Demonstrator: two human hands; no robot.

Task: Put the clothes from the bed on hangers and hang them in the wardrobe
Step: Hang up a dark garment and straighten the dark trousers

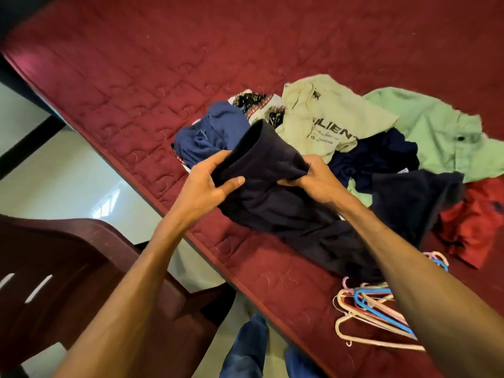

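Note:
A dark navy garment (275,197) is lifted partly off the maroon quilted bed (152,77). My left hand (207,184) grips its rolled sleeve end, thumb on top of the cloth. My right hand (311,178) pinches a bunched fold of the same garment. Behind lies a heap of clothes: a blue garment (212,129), a cream printed T-shirt (324,118), a light green shirt (436,132), another navy piece (379,156) and a red garment (474,222). A pile of pastel plastic hangers (368,309) rests on the bed near my right forearm. No wardrobe is in view.
A dark brown plastic chair (68,268) stands at the lower left, close to the bed's edge. Pale tiled floor (54,173) shows between the chair and the bed. My legs in blue jeans (251,350) are at the bottom.

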